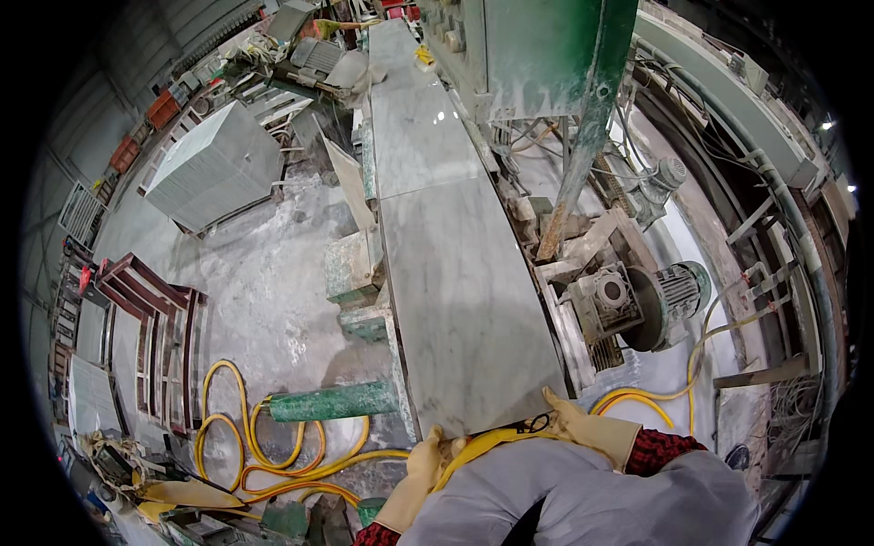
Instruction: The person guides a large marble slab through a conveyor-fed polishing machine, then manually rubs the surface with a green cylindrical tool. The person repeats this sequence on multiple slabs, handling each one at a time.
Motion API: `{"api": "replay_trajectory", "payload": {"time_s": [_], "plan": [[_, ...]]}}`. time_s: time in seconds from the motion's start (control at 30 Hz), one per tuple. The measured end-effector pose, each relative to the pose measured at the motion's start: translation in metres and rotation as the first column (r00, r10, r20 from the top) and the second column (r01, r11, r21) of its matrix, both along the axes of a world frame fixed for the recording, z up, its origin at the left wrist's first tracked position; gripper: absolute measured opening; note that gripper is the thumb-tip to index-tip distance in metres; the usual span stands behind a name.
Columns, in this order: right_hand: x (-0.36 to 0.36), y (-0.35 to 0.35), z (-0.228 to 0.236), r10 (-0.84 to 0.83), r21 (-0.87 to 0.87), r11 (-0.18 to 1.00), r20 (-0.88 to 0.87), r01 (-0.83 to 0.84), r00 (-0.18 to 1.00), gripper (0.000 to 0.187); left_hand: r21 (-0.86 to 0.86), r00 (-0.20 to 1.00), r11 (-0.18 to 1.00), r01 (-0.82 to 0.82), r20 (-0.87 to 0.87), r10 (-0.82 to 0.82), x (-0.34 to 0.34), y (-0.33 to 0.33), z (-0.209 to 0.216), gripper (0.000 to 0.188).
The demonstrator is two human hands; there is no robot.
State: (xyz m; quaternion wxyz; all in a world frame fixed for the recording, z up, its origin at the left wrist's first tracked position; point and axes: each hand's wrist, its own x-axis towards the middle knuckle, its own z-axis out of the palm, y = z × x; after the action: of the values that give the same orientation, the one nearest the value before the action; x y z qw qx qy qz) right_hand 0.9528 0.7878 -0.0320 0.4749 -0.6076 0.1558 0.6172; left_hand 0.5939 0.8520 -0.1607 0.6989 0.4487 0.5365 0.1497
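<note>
A long grey-white veined marble slab (pixel 473 300) lies flat on a narrow conveyor bed that runs away from me. Its near edge reaches my waist. My left hand (pixel 423 473), in a cream glove, grips the near left corner, with the fingertips on the edge. At the near right corner, my right hand (pixel 592 429) in a matching glove has its thumb against the slab; its other fingers are partly hidden. Beyond a thin seam, a second marble slab (pixel 423 136) continues the line. A yellow apron edge (pixel 492 443) shows between my hands.
A green machine housing (pixel 555 55) stands over the far right side of the conveyor. A motor (pixel 678 291) with gearbox sits close on the right. Yellow hoses (pixel 246 437) coil on the left floor by a green cylinder (pixel 332 401). Stacked slabs (pixel 218 164) and a brown rack (pixel 164 355) stand farther left.
</note>
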Motion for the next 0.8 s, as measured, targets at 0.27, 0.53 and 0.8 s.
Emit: {"api": "replay_trajectory", "payload": {"time_s": [0.27,0.53,0.8], "plan": [[0.009,0.013,0.009,0.136,-0.184,0.974,0.004,-0.133,0.991,0.055,0.190,0.798,0.877,0.442,-0.530,-0.287,0.044,0.027,0.155,0.062],[0.027,0.010,-0.014,0.127,-0.135,0.981,-0.098,-0.139,0.987,0.061,-0.030,0.995,0.998,0.048,-0.081,-0.050,0.043,0.026,0.129,0.039],[0.037,0.006,-0.052,-0.077,-0.141,0.989,-0.162,0.054,0.984,0.066,-0.260,0.965,0.952,-0.161,0.160,0.207,0.052,0.030,0.129,0.032]]}}
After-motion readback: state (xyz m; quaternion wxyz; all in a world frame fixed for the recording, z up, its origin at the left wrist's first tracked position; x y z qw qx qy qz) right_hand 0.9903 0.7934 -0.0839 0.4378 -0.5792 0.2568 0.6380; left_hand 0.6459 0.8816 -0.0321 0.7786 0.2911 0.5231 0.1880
